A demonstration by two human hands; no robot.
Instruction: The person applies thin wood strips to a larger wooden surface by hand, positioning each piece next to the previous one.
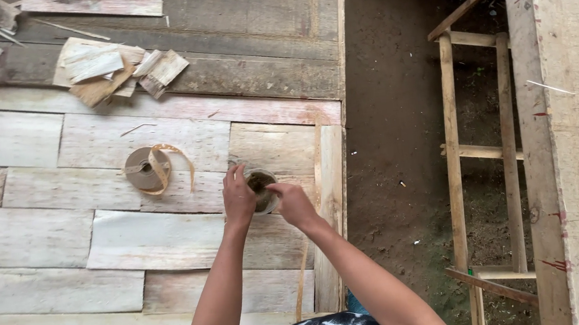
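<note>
Just below the frame's centre, the left hand [239, 198] grips the rim of a small round container [262, 190] on the pale boards [31, 232] (likely light and rigid, best held by its sides) while the right hand [292, 205] pinches its other edge.

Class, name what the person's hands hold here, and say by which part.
Both hands, left hand and right hand, grip a small round container by its rim.

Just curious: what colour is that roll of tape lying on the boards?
Tan, a brownish beige; the tape roll shows best in the head view.
</note>
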